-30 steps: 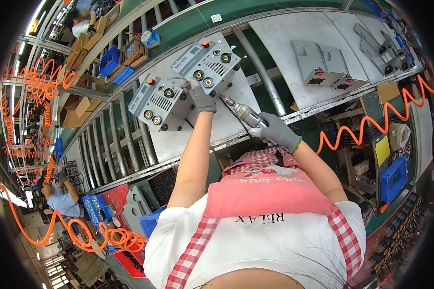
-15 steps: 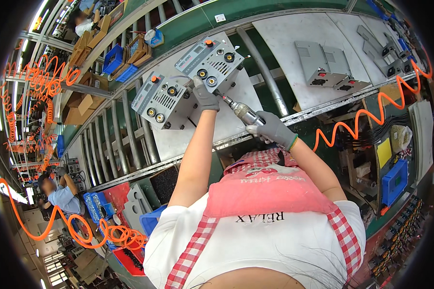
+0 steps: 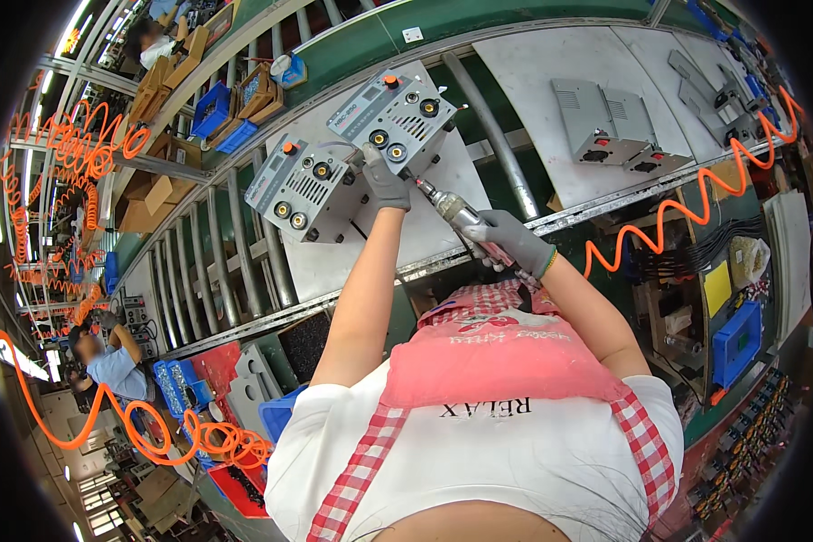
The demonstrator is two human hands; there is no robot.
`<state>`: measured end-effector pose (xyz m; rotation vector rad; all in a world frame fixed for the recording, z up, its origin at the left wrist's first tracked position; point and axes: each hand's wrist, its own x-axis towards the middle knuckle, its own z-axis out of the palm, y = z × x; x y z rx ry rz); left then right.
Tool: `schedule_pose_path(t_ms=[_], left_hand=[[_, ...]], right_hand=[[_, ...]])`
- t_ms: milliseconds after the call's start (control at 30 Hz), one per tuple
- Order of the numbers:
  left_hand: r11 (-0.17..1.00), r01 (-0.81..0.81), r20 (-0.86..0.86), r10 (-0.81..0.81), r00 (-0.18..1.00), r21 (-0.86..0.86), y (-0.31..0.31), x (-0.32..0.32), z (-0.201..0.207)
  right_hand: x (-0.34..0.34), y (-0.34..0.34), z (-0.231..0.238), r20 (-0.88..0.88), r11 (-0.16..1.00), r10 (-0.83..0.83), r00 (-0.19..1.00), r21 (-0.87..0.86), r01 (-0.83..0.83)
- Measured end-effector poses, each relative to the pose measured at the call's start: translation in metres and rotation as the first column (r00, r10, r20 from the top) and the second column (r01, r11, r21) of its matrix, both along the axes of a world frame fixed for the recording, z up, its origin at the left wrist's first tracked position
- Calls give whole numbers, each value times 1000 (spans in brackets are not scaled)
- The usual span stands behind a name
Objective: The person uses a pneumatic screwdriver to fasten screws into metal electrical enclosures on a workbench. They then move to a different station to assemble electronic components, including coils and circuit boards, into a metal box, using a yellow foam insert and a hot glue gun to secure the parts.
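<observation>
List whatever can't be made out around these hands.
All in the head view:
- Part of the power driver: covered by the right hand.
- What the driver's tip meets: too small.
- Lower corner of the farther grey unit: behind the left hand.
- Blue bin's right side: behind the white sleeve.

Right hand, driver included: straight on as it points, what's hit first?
Likely the near edge of the right-hand gray machine, at the tip of the driver in the right hand. Whether they touch is unclear; the left hand sits close beside that line.
</observation>
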<state>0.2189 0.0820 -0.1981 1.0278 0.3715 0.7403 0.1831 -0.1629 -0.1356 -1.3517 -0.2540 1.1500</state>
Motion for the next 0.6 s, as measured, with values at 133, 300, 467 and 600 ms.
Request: schedule_pose_path(t_ms=[133,300,467,600], left_hand=[[1000,-21,-34,20,999,-13,-4,0,10],[1000,12,-29,-12,1000,-5,-2,-1,12],[1000,-28,8,28,1000,-12,-3,4,7],[1000,-16,11,16,1000,-26,-6,2,10]], right_hand=[[0,5,4,79,999,-16,997,-32,19],[1,7,12,89,997,-30,996,-67,36],[3,9,7,163,993,-66,984,-82,81],[-1,-4,24,175,989,-52,983,-130,75]])
